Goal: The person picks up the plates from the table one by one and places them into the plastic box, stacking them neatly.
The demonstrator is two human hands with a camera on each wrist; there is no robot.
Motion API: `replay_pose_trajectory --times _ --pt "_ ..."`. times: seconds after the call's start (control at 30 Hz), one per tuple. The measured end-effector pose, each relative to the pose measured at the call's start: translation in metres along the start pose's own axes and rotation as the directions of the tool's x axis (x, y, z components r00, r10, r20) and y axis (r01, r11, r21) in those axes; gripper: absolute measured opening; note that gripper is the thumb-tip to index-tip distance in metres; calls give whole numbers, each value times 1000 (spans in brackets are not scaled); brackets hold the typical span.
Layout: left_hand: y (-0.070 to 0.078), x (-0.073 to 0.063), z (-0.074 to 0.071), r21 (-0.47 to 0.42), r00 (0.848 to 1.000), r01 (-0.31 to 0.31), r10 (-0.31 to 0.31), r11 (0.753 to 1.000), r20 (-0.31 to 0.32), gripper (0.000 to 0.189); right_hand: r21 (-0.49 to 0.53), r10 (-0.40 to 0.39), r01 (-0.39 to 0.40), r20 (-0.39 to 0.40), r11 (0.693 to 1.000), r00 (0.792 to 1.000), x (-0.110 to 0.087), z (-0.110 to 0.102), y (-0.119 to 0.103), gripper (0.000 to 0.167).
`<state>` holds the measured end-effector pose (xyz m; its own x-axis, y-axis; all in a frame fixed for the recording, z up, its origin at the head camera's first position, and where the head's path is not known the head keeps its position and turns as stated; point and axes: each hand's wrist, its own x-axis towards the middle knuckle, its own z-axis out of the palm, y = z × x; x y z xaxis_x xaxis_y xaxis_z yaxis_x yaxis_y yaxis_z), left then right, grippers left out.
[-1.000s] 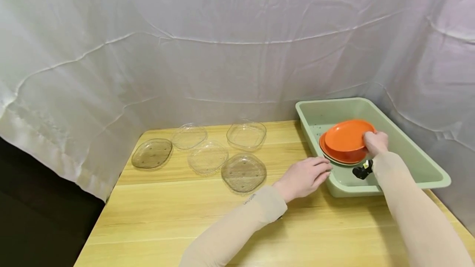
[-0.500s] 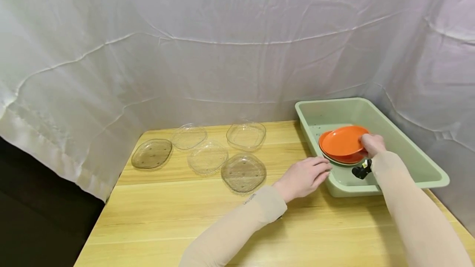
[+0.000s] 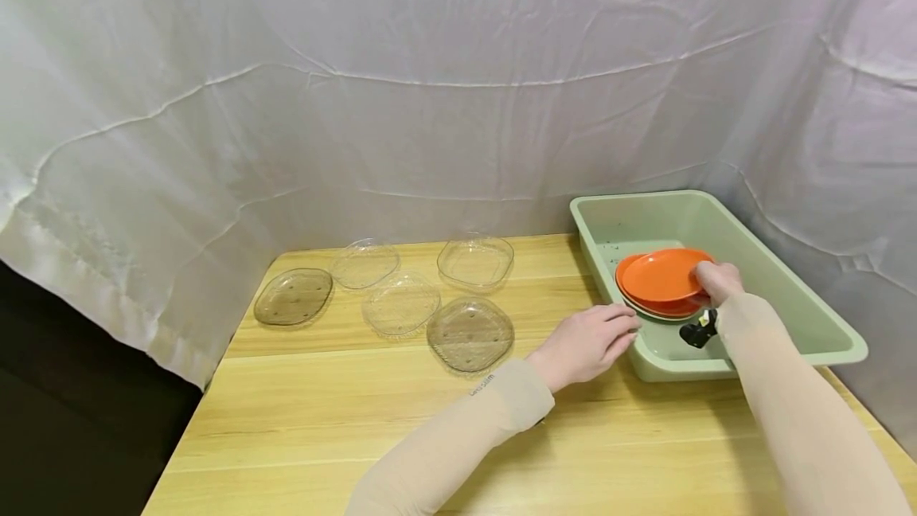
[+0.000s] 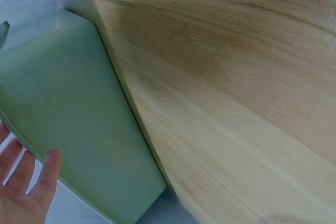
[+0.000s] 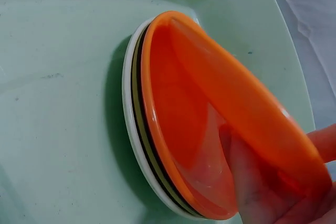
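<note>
My right hand [image 3: 719, 281] pinches the edge of an orange plate [image 3: 666, 275] inside a pale green basin [image 3: 688, 370]. That plate is tilted, its far end meeting the stacked plates beneath. In the right wrist view the stack shows another orange plate [image 5: 176, 108] on top, dark and olive rims under it, then a white plate [image 5: 127, 93] lowest. The thumb [image 5: 247, 177] lies between the held plate and the stack. My left hand [image 3: 583, 341] rests its fingertips on the basin's left rim, fingers fairly straight; the left wrist view shows those fingers [image 4: 48, 177] along the rim.
Several glass-like plates stand on the wooden table [image 3: 315, 420] left of the basin: clear ones [image 3: 476, 259] toward the back and brownish ones [image 3: 470, 333] at the front and left. A grey curtain [image 3: 430, 142] hangs behind. A black wrist mount [image 3: 696, 331] sits under my right wrist.
The orange plate in my right hand has come down and leans lower over the stack, its upper face now showing more. The left hand has stayed on the rim.
</note>
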<state>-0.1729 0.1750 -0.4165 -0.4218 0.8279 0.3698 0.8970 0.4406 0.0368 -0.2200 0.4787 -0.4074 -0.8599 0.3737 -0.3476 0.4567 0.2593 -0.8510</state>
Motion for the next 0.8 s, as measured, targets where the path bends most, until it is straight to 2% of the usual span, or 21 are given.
replay_pose_trajectory --times 0.1,0.2,0.33,0.43,0.57,0.8 --pt "-1 0 1 -3 1000 3 -3 1000 -4 35 -56 -13 12 -15 998 1000 1 1 0 32" --pt "-3 0 1 -6 1000 4 -4 1000 -14 35 -163 -33 22 -60 986 998 1 2 1 32" --pt "-3 -1 0 -9 1000 3 -4 1000 -17 35 -312 -64 24 -118 950 991 0 5 1 36" --pt "-3 -2 -1 -8 1000 6 -6 1000 -13 35 -389 -94 34 -137 921 986 -1 6 0 36" --pt "-3 -2 -2 2 1000 7 -7 1000 -13 35 -445 -110 31 -151 895 982 -1 6 -1 33" --pt "-2 -2 -3 10 1000 5 -5 1000 -16 34 -468 -82 -1 -156 884 984 0 4 0 41"
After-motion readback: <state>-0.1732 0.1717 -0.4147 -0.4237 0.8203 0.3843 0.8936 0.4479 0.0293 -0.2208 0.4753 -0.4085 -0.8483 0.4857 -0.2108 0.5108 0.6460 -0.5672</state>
